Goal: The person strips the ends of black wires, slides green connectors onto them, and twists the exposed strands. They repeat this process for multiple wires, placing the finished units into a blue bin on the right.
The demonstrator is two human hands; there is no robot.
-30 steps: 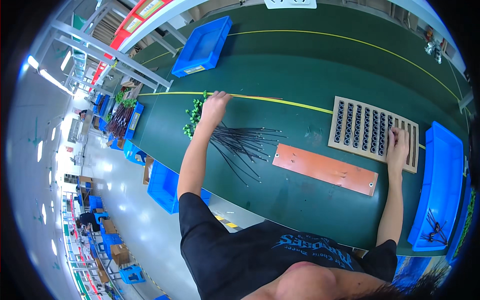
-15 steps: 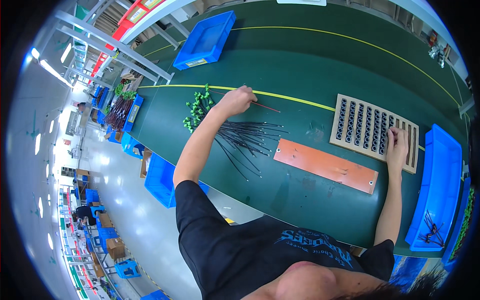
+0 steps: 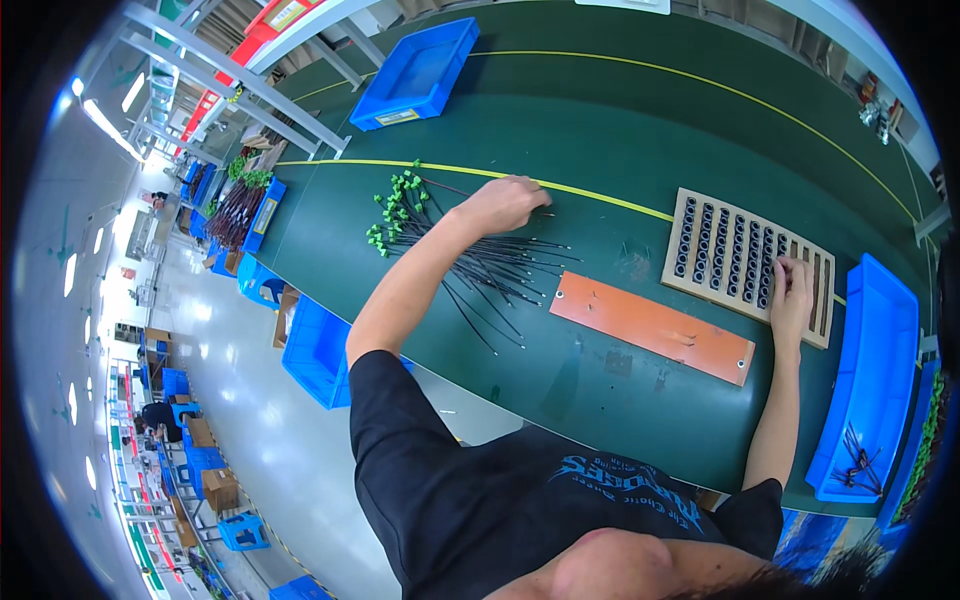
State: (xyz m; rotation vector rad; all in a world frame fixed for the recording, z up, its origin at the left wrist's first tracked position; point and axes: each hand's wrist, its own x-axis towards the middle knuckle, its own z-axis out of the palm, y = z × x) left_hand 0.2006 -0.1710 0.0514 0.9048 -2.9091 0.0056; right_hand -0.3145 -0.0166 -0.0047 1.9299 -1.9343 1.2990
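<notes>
My left hand (image 3: pixel 508 203) is closed on a thin dark stem (image 3: pixel 538 212) above a pile of dark stems with green tips (image 3: pixel 470 255) spread on the green table (image 3: pixel 600 130). My right hand (image 3: pixel 792 290) rests on the right part of a tan slotted rack (image 3: pixel 735 255), fingers on its slots; whether it holds anything is hidden. An orange flat board (image 3: pixel 650 326) lies between the stems and the rack, nearer to me.
A blue bin (image 3: pixel 420 72) stands at the far left of the table. Another blue bin (image 3: pixel 872 380) with a few dark stems sits at my right. More blue bins (image 3: pixel 312 350) stand on the floor to the left, beside shelving.
My left hand has moved right from the green-tipped ends toward the middle of the table, carrying a stem. My right hand has stayed on the rack.
</notes>
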